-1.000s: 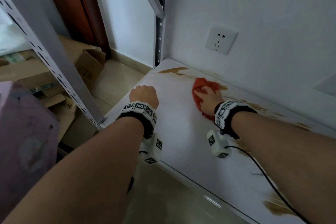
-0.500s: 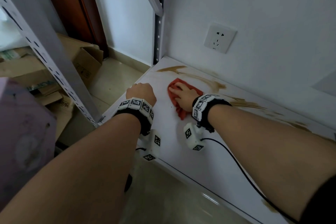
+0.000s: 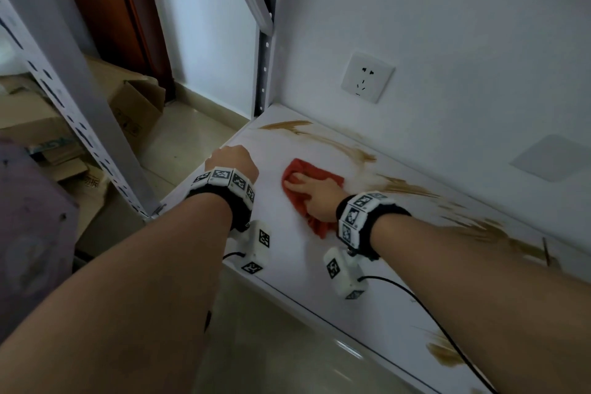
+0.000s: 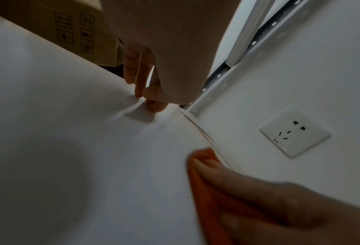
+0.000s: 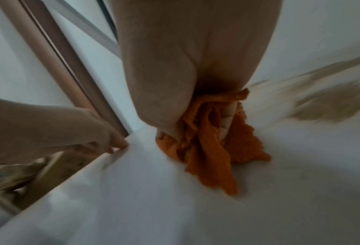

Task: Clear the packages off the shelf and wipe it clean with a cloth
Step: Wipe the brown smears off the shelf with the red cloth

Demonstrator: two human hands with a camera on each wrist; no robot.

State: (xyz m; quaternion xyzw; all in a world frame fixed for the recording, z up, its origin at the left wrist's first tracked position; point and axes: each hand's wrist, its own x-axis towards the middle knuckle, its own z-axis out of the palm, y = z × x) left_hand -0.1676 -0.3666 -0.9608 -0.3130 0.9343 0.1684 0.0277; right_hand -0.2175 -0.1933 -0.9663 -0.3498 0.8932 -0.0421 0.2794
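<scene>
The white shelf [image 3: 287, 259] has brown smears [image 3: 335, 145] along its back edge and more to the right [image 3: 479, 227]. My right hand [image 3: 303, 189] presses an orange-red cloth [image 3: 326, 176] onto the shelf just in front of the left smears. The cloth [image 5: 206, 157] is bunched under the palm and a tail trails out toward the wrist. My left hand [image 3: 232, 160] grips the shelf's left edge. Its fingers [image 4: 140, 79] reach down over the side and the thumb rests on top.
Grey perforated rack posts stand at the front left [image 3: 80, 125] and the back left corner [image 3: 263, 51]. A wall outlet [image 3: 367, 77] sits above the shelf. Cardboard boxes [image 3: 134, 99] lie on the floor to the left. Another brown smear [image 3: 444, 352] marks the shelf's front right.
My right hand has slid the cloth leftward along the shelf, from the back smears toward my left hand. The left hand has stayed on the shelf edge.
</scene>
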